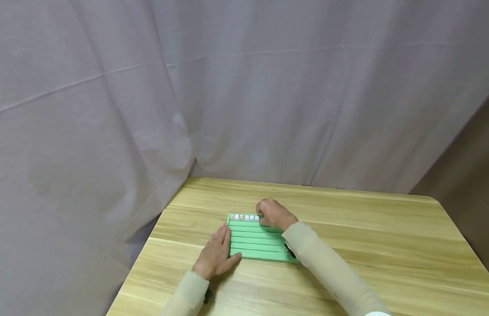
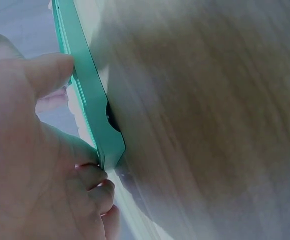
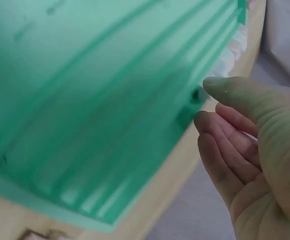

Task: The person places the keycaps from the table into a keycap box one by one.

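Note:
A green ridged tray [image 1: 257,239] lies on the table, with a row of small light blocks [image 1: 244,217] along its far edge. My left hand [image 1: 216,253] rests at the tray's near left corner. Its fingers run along the left side, and the thumb [image 2: 55,72] touches the front edge. At the far edge, my right hand [image 1: 275,214] is at the right end of the row. Thumb and fingertips pinch a small block [image 3: 202,94] there, mostly hidden by the thumb. A dark spot shows beside that block.
The wood-grain table [image 1: 371,245] extends to the right of the tray. Grey curtains [image 1: 268,109] hang behind and to the left of the table. The right forearm's sleeve [image 1: 327,263] passes over the tray's near right corner.

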`<state>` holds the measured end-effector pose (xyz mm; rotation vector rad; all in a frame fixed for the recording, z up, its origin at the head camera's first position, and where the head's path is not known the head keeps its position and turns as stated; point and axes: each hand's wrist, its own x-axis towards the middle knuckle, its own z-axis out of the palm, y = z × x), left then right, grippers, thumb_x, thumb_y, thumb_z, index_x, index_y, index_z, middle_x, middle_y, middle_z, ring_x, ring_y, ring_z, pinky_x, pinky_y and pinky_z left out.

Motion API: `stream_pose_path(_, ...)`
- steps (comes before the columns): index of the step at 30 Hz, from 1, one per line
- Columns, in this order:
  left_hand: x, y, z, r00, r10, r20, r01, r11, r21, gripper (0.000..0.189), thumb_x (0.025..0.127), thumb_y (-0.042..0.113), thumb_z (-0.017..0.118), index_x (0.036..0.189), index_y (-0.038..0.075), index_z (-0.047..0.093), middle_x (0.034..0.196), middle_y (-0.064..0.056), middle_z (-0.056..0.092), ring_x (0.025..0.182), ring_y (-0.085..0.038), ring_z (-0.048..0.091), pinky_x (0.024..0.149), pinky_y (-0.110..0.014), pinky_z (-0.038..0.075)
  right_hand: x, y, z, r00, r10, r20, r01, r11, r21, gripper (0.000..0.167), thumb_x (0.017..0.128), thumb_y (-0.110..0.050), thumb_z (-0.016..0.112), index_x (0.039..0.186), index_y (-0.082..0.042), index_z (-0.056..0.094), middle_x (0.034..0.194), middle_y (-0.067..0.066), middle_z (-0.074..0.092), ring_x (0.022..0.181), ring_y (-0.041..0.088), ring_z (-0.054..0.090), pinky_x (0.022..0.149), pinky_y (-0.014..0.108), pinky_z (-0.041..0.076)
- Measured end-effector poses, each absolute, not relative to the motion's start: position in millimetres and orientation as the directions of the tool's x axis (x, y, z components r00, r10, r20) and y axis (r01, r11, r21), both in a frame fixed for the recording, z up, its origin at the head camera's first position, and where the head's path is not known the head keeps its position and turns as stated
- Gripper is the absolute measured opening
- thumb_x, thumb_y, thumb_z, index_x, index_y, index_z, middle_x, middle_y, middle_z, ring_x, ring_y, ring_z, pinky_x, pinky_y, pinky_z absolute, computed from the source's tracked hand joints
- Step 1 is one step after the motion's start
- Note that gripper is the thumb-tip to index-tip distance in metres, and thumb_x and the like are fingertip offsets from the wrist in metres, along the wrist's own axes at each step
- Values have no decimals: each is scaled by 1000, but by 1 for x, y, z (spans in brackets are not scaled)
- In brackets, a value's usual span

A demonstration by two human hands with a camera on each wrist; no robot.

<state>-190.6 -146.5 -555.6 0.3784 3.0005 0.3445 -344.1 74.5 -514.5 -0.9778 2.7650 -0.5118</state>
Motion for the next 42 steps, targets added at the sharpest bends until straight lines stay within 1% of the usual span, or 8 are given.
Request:
stream_pose_path(4,-192,-148,-555,-962,263,-72,240,941,238,90,106,56,51,162,-10,27,173,-28,22,162,-41,26,132,-54,29,-347,86,-500,-753,-658,-14,-605,700,-381,44,91,4,74,67,-13,41,68,-5,29,63,10,30,55,25,26)
stream_pose_path(7,-193,-148,-554,-960,270,-76,245,940,236,90,107,56,50,162,-10,26,173,-28,21,162,-41,25,132,-54,28,-350,100,-489,-742,-671,-2,-624,691,-364,56,91,5,72,72,-17,24,71,-5,18,62,10,22,57,25,19)
stream_pose_path(16,-191,-153,-549,-962,266,-61,243,937,250,89,106,54,52,162,-11,27,173,-29,21,162,-42,26,131,-55,29,-350,146,-462,-762,-647,-20,-603,720,-342,54,88,10,66,76,-18,21,74,-4,15,61,10,17,60,26,16)
stream_pose_path(22,-190,-155,-550,-963,262,-58,239,936,260,89,106,53,53,161,-12,27,173,-29,21,162,-42,26,131,-54,29,-347,175,-456,-733,-680,26,-652,691,-311,57,83,16,63,77,-18,19,73,-6,13,62,9,15,62,26,15)
stream_pose_path(26,-189,-157,-551,-967,248,-65,223,938,265,89,106,53,53,162,-12,26,173,-29,21,162,-42,25,132,-54,29,-345,188,-460,-719,-695,17,-671,687,-278,53,85,13,67,73,-17,26,71,-6,19,62,8,21,60,24,18)
stream_pose_path(29,-188,-158,-552,-969,236,-67,210,939,273,90,106,53,53,162,-12,26,173,-29,20,162,-42,24,132,-54,29,-343,197,-467,-716,-698,-6,-673,692,-259,39,89,7,73,71,-11,43,69,-6,34,64,7,31,58,22,26)
stream_pose_path(36,-187,-162,-552,-971,229,-66,203,940,273,90,106,53,54,162,-12,26,173,-29,21,162,-42,25,131,-55,29,-339,208,-485,-730,-681,-63,-645,716,-269,6,91,-3,79,89,-2,73,84,5,72,75,11,61,67,27,55)
stream_pose_path(42,-185,-162,-553,-972,221,-84,189,940,283,90,106,54,53,162,-11,25,173,-29,19,162,-42,24,132,-56,28,-340,211,-498,-740,-667,-85,-615,723,-316,13,88,-6,83,100,-3,77,95,8,78,86,16,73,78,32,64)
